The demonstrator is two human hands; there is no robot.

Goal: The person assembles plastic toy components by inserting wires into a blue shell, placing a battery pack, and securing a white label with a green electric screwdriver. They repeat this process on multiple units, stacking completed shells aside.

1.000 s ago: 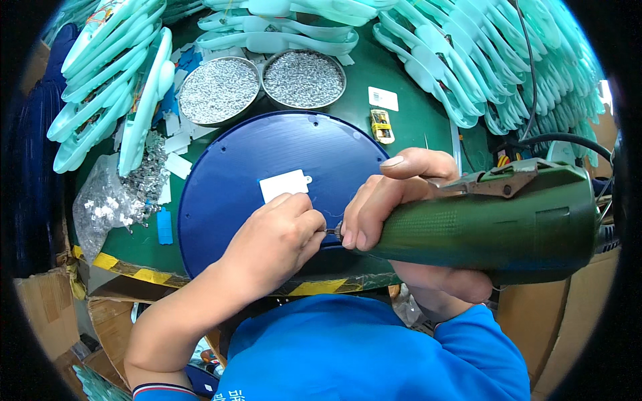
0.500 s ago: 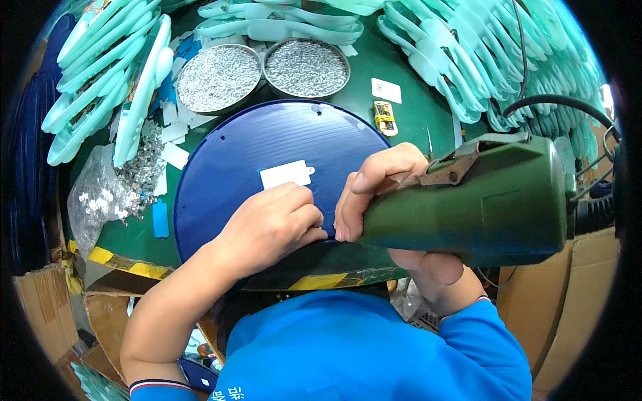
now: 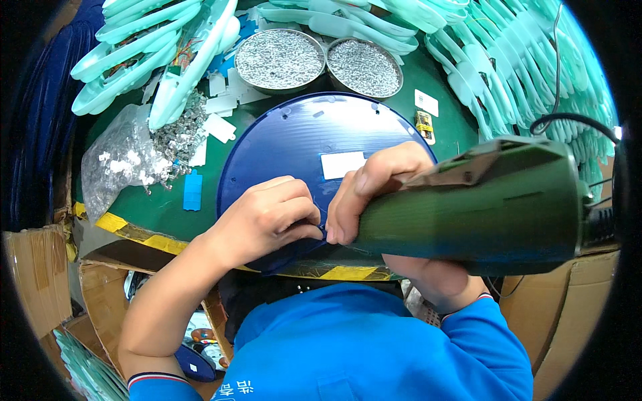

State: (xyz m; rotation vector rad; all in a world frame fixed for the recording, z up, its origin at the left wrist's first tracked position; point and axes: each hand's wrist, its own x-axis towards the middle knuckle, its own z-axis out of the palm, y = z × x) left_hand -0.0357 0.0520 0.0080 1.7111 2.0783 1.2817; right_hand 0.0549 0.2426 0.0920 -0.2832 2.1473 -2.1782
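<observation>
A large round blue plastic disc (image 3: pixel 287 144) lies on the bench, a white rectangular card (image 3: pixel 342 164) on its face. At the disc's near edge, my left hand (image 3: pixel 271 217) has its fingers curled and pinched; whatever is between the fingertips is hidden. Close beside it, my right hand (image 3: pixel 378 180) grips a bulky green electric screwdriver (image 3: pixel 475 207) that lies level, its tip concealed by my fingers. Beyond the disc stand two metal bowls of small silvery screws, the larger bowl (image 3: pixel 279 89) on the left and the smaller bowl (image 3: pixel 368 93) on the right.
Turquoise curved plastic parts are stacked at the left (image 3: pixel 137 60) and right (image 3: pixel 521 73). Near the left edge lie a clear bag (image 3: pixel 117 164), loose metal clips (image 3: pixel 180 130) and a blue tab (image 3: pixel 192 190). A black cable (image 3: pixel 568 117) hangs by the tool. Yellow-black tape (image 3: pixel 157 240) lines the bench edge.
The view has swung, so the disc, bowls and bench items appear farther right. Both hands now sit farther left along the disc's near edge, still close together.
</observation>
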